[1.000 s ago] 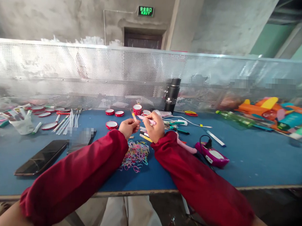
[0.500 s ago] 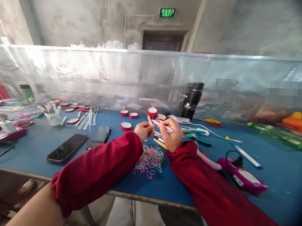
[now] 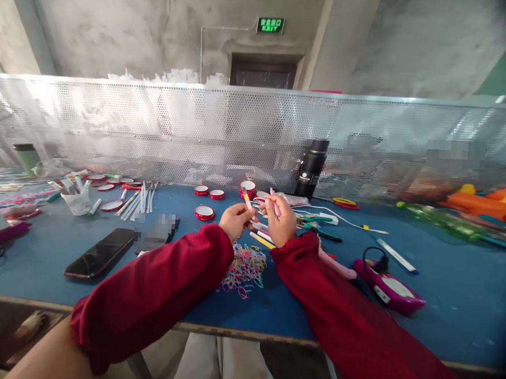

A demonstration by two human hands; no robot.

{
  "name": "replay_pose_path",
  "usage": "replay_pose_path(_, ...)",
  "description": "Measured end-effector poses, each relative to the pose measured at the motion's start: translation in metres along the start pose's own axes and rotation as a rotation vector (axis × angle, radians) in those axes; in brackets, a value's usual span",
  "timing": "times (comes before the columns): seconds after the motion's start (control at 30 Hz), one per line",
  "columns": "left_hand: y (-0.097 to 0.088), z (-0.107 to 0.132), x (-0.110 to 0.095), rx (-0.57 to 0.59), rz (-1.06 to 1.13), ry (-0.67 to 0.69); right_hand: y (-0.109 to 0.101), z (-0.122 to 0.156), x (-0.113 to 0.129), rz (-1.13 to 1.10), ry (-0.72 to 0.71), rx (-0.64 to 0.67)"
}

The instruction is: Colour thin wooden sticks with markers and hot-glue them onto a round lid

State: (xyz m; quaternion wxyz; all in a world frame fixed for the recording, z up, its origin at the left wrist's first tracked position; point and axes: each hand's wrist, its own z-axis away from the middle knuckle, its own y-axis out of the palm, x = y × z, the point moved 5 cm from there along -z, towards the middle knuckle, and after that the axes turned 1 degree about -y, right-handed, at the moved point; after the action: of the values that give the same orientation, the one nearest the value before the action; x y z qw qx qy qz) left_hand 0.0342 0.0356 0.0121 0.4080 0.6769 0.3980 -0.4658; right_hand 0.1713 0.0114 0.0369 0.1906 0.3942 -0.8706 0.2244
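A matte blue table [image 3: 440,309] runs under a perforated metal screen [image 3: 155,129]. A glossy black phone [image 3: 100,252] lies flat, left of a tangle of thin coloured rubber bands [image 3: 243,265]. Just above the tangle, the left hand [image 3: 233,221] pinches a slim yellow stick [image 3: 246,199] and the right hand [image 3: 280,220] grips a slender pink stick [image 3: 274,203].

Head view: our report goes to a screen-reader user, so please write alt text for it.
Two red-sleeved hands meet over a blue table: the left hand pinches a thin yellow stick, the right hand a pink stick. A heap of coloured rubber bands lies near them, a black phone to the left.
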Motion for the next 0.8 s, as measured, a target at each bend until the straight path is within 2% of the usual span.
replay_pose_path(0.13, 0.010, 0.004, 0.001, 0.068, 0.031, 0.014, 0.005, 0.001, -0.010, 0.108, 0.006, 0.041)
replay_pose_path(0.23, 0.010, 0.003, 0.006, 0.044, 0.039, -0.023, 0.006, 0.002, -0.009, 0.150, -0.016, 0.052)
replay_pose_path(0.33, 0.010, 0.002, 0.009, 0.011, 0.054, -0.085, 0.008, 0.003, -0.004, 0.136, -0.016, 0.070)
replay_pose_path(0.53, 0.013, 0.006, 0.009, 0.028, 0.049, -0.160, 0.012, 0.008, -0.001, 0.074, 0.040, 0.144)
replay_pose_path(0.8, -0.012, 0.002, -0.005, -0.212, 0.085, -0.029, 0.008, 0.007, 0.003, -0.059, 0.125, 0.085)
